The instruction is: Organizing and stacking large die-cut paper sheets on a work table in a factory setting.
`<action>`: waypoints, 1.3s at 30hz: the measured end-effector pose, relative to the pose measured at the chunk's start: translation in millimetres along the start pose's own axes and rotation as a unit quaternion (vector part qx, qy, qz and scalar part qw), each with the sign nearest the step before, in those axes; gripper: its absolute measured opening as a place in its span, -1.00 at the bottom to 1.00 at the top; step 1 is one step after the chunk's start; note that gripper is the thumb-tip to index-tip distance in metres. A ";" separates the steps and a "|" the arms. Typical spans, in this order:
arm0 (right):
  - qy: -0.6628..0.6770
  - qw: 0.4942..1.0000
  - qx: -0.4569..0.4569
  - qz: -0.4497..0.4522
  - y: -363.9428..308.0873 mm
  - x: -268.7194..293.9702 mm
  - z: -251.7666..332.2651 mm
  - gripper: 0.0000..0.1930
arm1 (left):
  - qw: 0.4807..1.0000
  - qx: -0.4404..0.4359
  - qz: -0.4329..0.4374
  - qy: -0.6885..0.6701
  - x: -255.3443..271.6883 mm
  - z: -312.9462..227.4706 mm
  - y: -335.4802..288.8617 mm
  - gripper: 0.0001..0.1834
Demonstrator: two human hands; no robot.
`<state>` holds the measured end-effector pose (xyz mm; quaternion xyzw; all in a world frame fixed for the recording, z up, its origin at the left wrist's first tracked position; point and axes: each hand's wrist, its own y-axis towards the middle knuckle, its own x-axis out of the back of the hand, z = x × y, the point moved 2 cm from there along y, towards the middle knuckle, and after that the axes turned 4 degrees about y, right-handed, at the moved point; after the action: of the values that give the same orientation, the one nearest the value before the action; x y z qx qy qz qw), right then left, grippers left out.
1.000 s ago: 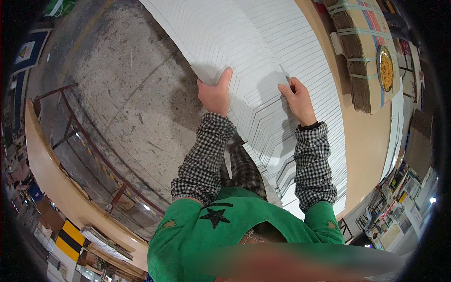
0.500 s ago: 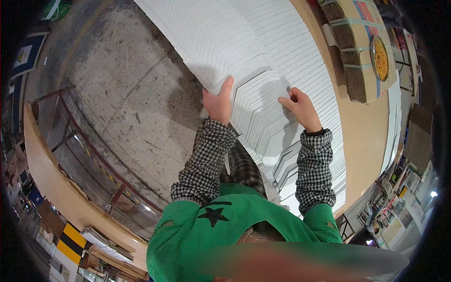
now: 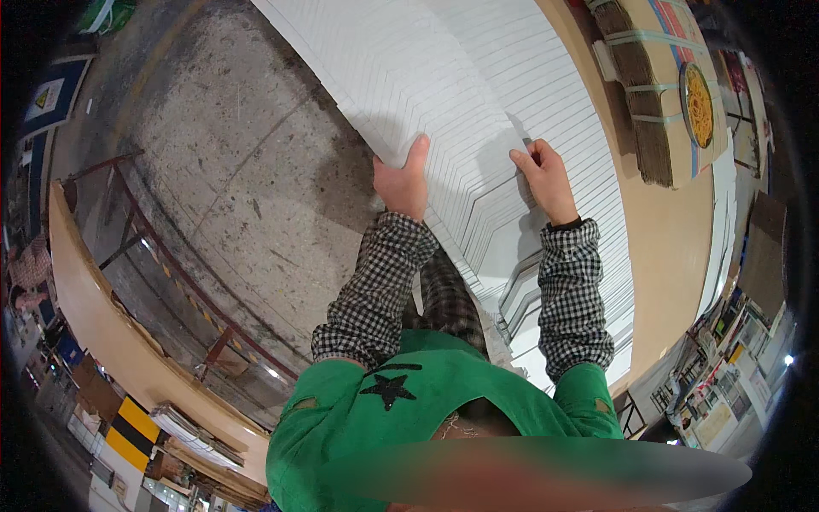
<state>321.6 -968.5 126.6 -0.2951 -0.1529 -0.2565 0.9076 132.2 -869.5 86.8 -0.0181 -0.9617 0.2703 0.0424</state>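
A long spread of white sheets (image 3: 478,102), overlapping like shingles with angled edges, lies in front of me. My left hand (image 3: 403,181) is at its left edge, thumb on top and fingers wrapped over the side and hidden below. My right hand (image 3: 548,181) is over the middle of the spread, thumb and forefinger pinched together at a sheet's edge; how much they hold is hard to see. Between and below my hands, wider steps show between the sheets, with darker gaps nearer my body.
The sheets rest on a tan table (image 3: 674,247). A strapped bundle of flattened cardboard (image 3: 657,111) stands at the right. Left of me are the worn concrete floor (image 3: 247,128), a rusty metal frame (image 3: 175,273) and a curved-looking tan board (image 3: 94,290).
The wide step in the sheets has moved nearer my body and to the right, with closely spaced edges now between my hands. My right hand has shifted slightly farther away.
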 end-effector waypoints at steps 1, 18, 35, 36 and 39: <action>0.000 1.000 -0.001 0.001 -0.4 -2.5 0.7 -0.74 | 1.000 -0.007 -0.007 0.006 1.2 0.5 1.3 -0.31; 0.048 0.998 -0.015 0.038 4.7 -2.2 6.9 -0.74 | 1.000 -0.003 0.017 0.015 -0.6 -4.3 3.9 -0.33; 0.037 0.996 -0.070 0.034 -6.6 6.7 -1.8 -0.70 | 0.993 -0.002 -0.035 0.109 0.6 -15.9 -1.1 -0.12; 0.044 0.997 -0.064 0.026 -7.3 5.7 -1.4 -0.70 | 0.993 -0.002 -0.035 0.109 0.6 -15.7 -1.6 -0.12; 0.026 0.998 -0.049 0.040 -4.6 8.6 -9.7 -0.70 | 0.993 -0.020 -0.042 0.104 -0.3 -16.3 -1.4 -0.12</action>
<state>327.3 -980.9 124.8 -0.3381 -0.1048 -0.2343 0.9054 133.9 -862.3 101.4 -0.0064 -0.9572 0.2453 0.1535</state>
